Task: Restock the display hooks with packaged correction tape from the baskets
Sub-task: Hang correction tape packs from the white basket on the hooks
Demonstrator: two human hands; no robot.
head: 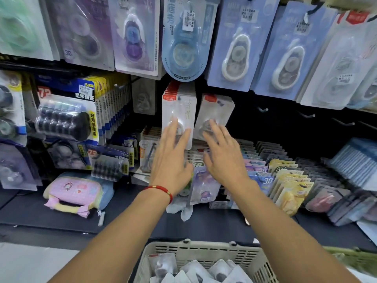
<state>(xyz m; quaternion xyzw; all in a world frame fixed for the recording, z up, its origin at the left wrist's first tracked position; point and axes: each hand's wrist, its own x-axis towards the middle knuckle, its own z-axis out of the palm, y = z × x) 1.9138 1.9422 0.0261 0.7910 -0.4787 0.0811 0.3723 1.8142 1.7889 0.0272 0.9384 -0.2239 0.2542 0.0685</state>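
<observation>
Two stacks of white correction tape packs with red tops hang on hooks at the middle of the display: a left stack [179,107] and a right stack [218,111]. My left hand [172,154], with a red string at its wrist, reaches up with straight spread fingers whose tips lie against the lower part of the left stack. My right hand [222,156] is spread the same way, fingertips at the bottom of the right stack. Neither hand holds anything. A beige slotted basket [204,252] with several white packs stands below, between my forearms.
Larger blue and purple tape packs [234,48] hang in the row above. Bare hooks [306,115] stick out to the right of the stacks. Rows of small packs [285,176] stand on the dark shelf. A pink pouch [75,193] lies at the left.
</observation>
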